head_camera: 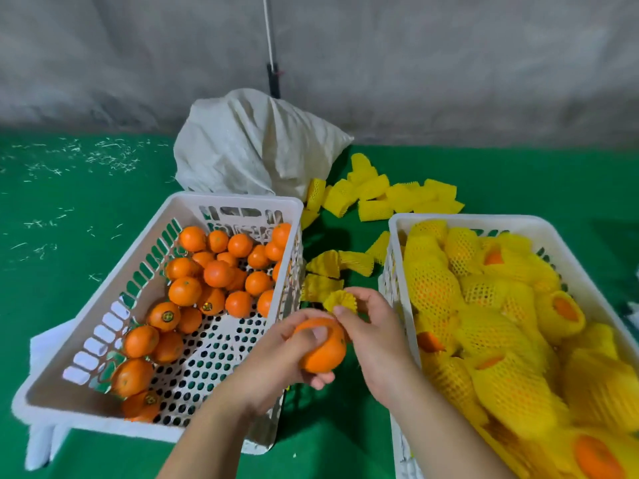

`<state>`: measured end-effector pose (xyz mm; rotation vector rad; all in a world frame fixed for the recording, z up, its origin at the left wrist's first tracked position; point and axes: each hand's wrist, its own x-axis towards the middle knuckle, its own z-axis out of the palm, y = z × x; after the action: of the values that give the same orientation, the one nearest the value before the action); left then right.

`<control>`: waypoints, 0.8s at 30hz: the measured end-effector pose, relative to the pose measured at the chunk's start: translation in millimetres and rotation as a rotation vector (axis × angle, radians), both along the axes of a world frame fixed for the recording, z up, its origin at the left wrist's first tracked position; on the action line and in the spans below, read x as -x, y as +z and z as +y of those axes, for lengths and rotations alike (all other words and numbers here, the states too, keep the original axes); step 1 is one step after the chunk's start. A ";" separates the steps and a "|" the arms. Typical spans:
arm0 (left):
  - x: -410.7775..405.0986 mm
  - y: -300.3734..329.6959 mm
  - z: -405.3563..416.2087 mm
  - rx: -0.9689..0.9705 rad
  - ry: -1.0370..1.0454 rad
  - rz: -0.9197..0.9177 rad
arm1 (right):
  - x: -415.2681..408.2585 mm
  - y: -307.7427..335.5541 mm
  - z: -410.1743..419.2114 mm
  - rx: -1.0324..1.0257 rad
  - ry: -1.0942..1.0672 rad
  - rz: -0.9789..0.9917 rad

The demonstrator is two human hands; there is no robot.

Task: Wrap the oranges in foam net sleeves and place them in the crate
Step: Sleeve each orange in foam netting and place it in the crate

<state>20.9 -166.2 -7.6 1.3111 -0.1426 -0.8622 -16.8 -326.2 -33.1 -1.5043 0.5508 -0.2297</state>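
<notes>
Head view is showing two white perforated plastic crates sitting on a green surface. The left crate point(238, 202) is holding loose bare oranges point(185, 291), gathered mostly toward its far and left side, with part of the perforated floor lying exposed near the person; several of the fruit are carrying small round stickers. The right crate point(466, 221) is sitting well filled with oranges wrapped in yellow foam net sleeves point(484, 335), orange skin showing at some open sleeve ends. Between the crates, the left hand point(276, 357) is gripping a bare orange point(325, 354), fingers curled around it, just beside the left crate's near right corner. The right hand point(373, 326) is pinching an empty yellow foam net sleeve point(340, 300) between thumb and fingers, holding it just above and touching the orange. More empty yellow sleeves point(380, 195) are lying scattered on the green surface point(86, 209) between and beyond the crates. A white woven sack point(252, 146) is standing behind the left crate, against a grey wall point(449, 63). A thin pole point(271, 46) with a dark lower section is leaning upright behind the sack. Pale shreds point(110, 153) are littering the green surface at far left.
</notes>
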 end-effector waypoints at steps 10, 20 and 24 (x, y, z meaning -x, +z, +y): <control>22.3 -16.9 -2.7 -0.190 -0.097 -0.161 | 32.3 -19.6 -2.7 0.122 0.030 0.165; 22.1 -28.2 -5.9 -0.209 0.008 -0.284 | 25.6 -22.7 -5.4 0.491 -0.057 0.050; 22.6 -25.8 -5.5 -0.232 -0.005 -0.375 | 27.6 -20.6 -9.2 0.406 -0.070 -0.020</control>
<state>-1.7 -171.7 -33.4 1.6838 -0.3483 -0.6425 -44.3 -335.4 -53.7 -1.8744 0.5640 -0.4303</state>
